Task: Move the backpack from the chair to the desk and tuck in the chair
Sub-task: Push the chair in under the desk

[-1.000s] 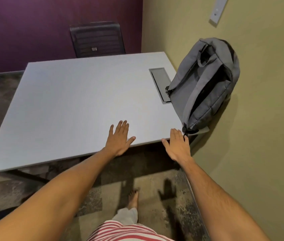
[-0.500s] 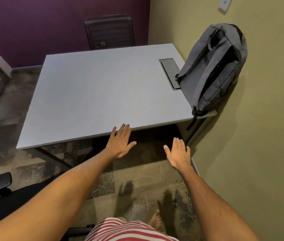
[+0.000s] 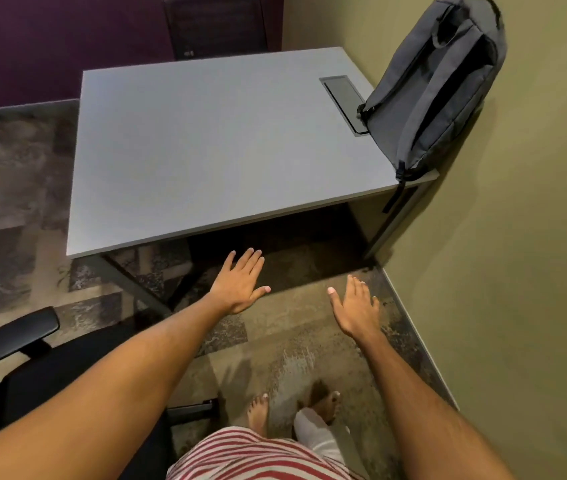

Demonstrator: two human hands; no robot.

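The grey backpack (image 3: 438, 84) stands upright on the right edge of the grey desk (image 3: 206, 150), leaning against the olive wall. A strap hangs off the desk corner. A black office chair (image 3: 32, 368) sits at the lower left, away from the desk, with one armrest showing. My left hand (image 3: 240, 282) hovers flat, fingers spread, over the floor just short of the desk's front edge. My right hand (image 3: 356, 306) hovers beside it, also open and holding nothing. Both hands are well clear of the backpack and the chair.
A second dark chair (image 3: 216, 26) stands behind the desk against the purple wall. A cable hatch (image 3: 342, 95) is set in the desktop beside the backpack. The olive wall (image 3: 517, 271) closes off the right. Bare feet (image 3: 258, 410) stand on patterned carpet.
My view and both hands have drawn back from the desk edge; the hands now hover over the floor. The black chair has come into view at the lower left. The backpack has stayed put.
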